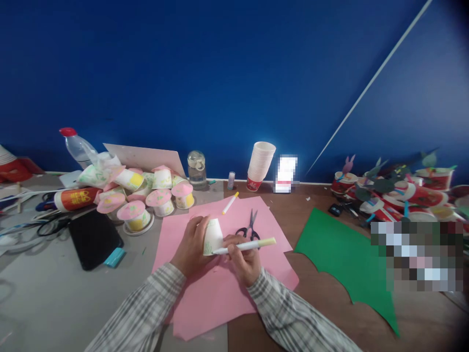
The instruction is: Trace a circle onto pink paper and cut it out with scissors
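My left hand (192, 247) is wrapped round a small white paper cup (213, 234) with faint green marks on its side, held tilted over pink paper (205, 313). In my right hand (246, 261) a white marker (245, 246) with a pale yellow-green end is gripped between the fingers. Its tip meets the cup's side near the lower rim. Just behind my right hand lie dark-handled scissors (252, 225), blades pointing away. Another marker with yellow ends (230, 203) rests on the far part of the pink paper.
Decorated cups with pink tops (160, 198) crowd the left back. A stack of paper cups (261, 166) leans near the blue wall, beside a glass jar (197, 168). Green paper (344, 259) lies right, below a heap of red cups (421, 195). A black phone-like slab (94, 239) lies left.
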Tool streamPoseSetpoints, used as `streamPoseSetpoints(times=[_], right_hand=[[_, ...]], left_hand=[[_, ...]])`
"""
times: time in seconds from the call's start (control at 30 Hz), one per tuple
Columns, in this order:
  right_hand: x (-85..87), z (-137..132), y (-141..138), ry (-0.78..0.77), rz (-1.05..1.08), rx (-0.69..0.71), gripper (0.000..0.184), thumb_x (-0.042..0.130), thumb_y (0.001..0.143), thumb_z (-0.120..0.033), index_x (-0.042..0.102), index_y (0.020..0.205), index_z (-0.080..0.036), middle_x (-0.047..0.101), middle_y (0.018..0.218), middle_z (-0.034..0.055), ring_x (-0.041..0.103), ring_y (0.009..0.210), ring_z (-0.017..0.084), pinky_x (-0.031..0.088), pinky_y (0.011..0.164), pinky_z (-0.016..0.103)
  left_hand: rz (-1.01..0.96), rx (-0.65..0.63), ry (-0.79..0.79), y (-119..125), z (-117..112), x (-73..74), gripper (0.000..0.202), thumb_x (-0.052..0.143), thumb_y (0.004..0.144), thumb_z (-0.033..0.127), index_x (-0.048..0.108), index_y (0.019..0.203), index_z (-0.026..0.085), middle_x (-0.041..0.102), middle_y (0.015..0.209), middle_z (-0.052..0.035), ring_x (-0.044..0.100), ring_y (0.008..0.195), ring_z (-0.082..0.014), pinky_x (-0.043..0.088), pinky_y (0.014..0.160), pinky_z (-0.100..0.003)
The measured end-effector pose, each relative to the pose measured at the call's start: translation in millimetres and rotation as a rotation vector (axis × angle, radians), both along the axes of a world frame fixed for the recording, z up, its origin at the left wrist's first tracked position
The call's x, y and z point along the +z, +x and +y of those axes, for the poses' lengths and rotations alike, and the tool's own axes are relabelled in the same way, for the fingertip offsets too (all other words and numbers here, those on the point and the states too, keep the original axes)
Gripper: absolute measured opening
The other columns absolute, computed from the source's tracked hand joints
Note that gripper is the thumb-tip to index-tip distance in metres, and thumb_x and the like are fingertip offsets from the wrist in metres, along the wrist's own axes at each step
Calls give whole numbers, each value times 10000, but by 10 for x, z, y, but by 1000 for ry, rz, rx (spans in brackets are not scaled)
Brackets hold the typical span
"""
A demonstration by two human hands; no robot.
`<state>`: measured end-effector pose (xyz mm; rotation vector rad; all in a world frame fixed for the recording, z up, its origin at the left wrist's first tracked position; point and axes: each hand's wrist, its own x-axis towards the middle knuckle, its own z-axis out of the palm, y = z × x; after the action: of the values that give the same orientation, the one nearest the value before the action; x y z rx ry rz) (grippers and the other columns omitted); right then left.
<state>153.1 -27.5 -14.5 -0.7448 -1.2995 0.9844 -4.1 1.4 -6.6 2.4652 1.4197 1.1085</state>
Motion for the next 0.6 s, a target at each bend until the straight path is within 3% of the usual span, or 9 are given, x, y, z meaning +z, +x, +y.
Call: streamPoseSetpoints(times=[0.33,0.6], right_hand=[[-8,20,-5,-9,-7,-27,160,523,780,-275,638,707,-190,529,513,-15,515,502,177,434,512,292],[-10,21,6,-81,53,-75,205,518,792,-321,642,713,-178,506,468,-30,477,416,148,409,426,255]], left_hand=[[-5,-11,10,6,-11,4,902,666,578,473,196,1287,171,395,1129,-139,390,1094,-316,411,916,-511],[-17,-7,6,12,-19,30,888,661,574,501,224,1274,174,407,1130,-136,393,1102,-309,416,919,-501]])
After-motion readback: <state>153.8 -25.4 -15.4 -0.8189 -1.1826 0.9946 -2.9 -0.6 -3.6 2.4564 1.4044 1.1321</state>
